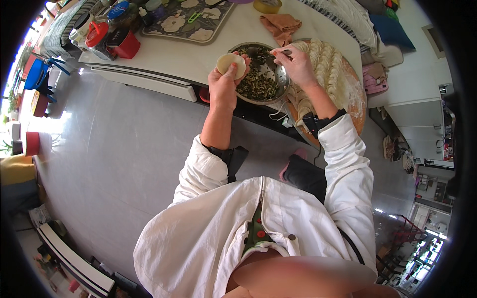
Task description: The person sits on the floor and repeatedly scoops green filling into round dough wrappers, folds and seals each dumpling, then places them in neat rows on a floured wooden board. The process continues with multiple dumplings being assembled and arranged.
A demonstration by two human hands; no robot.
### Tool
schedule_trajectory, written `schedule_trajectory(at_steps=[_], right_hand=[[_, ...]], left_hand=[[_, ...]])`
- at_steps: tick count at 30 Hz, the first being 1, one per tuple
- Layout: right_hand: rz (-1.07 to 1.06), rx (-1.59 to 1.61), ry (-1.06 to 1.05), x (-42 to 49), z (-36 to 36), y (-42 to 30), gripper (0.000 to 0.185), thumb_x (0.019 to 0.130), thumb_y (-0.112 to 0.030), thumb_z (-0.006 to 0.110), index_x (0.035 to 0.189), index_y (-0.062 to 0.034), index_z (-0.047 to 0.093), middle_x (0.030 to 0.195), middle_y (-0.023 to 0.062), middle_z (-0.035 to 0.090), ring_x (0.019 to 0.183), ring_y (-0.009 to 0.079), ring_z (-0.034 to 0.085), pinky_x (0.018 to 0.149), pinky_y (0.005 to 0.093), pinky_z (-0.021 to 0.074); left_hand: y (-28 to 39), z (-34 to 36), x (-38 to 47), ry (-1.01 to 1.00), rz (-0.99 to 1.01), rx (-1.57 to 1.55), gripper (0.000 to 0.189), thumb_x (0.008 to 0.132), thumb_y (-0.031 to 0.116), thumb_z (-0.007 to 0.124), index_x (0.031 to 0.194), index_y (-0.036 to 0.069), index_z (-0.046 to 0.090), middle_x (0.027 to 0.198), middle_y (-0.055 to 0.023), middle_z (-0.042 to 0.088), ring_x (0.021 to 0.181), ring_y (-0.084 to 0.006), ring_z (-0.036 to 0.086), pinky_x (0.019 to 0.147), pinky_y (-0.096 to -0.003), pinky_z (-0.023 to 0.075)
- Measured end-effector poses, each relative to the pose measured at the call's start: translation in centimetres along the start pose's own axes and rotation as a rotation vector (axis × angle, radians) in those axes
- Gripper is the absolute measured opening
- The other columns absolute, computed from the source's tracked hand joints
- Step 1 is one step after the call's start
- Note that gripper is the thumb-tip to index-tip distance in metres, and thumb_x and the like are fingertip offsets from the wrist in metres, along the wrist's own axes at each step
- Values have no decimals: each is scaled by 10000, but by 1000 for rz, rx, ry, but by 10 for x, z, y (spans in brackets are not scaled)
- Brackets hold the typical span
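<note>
A round dough wrapper [226, 64] lies in my left hand [227, 80], thumb on its face, beside the left rim of a metal bowl [285, 82]. Chopped green filling [261, 86] covers much of the bowl's bottom, with bare metal showing in the middle. Over the bowl's right side, my right hand [298, 65] pinches a thin utensil [287, 52]; only a dark bit of it shows, so its kind is unclear. Rows of folded dumplings [326, 61] stand to the right on a floured round wooden board [357, 98], partly behind my right forearm.
A brown cloth [280, 26] lies behind the bowl, near a roll of tape [267, 4]. Left of these are a flowered tray [186, 18] with a green-handled peeler [193, 17], a red container [126, 45] and a red-lidded jar [97, 35]. A white cable [277, 113] hangs below the bowl.
</note>
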State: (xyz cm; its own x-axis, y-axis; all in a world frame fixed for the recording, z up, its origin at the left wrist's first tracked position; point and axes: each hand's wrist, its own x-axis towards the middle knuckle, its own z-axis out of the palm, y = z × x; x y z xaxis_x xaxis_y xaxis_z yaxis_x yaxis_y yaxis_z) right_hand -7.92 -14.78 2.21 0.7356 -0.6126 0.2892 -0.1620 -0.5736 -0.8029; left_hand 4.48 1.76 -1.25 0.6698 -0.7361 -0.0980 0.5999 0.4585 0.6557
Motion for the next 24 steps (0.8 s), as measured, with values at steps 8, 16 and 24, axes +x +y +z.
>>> schedule_trajectory(at_steps=[8, 16, 24], right_hand=[[374, 370, -46, -38, -17, 12, 312, 983, -241, 576, 1072, 42, 674, 881, 109, 709, 789, 152, 698, 705, 258, 574], [609, 688, 153, -43, -16, 28, 302, 970, -231, 573, 1050, 52, 641, 905, 137, 695, 785, 189, 705, 694, 277, 595], [694, 805, 222, -41, -25, 33, 301, 968, -245, 585, 1089, 26, 638, 936, 144, 696, 847, 183, 689, 755, 263, 591]], left_hand=[[-1, -4, 4, -28, 33, -118, 403, 1025, 173, 418, 1332, -88, 392, 1286, -234, 530, 1171, -306, 583, 995, -383, 507], [-3, -1, 4, 60, 28, -43, 384, 1056, 182, 344, 1347, -61, 409, 1285, -201, 543, 1169, -281, 583, 995, -383, 510], [-3, 1, 3, 43, 40, -38, 401, 1058, 164, 331, 1383, -65, 382, 1323, -226, 515, 1206, -303, 557, 1017, -399, 497]])
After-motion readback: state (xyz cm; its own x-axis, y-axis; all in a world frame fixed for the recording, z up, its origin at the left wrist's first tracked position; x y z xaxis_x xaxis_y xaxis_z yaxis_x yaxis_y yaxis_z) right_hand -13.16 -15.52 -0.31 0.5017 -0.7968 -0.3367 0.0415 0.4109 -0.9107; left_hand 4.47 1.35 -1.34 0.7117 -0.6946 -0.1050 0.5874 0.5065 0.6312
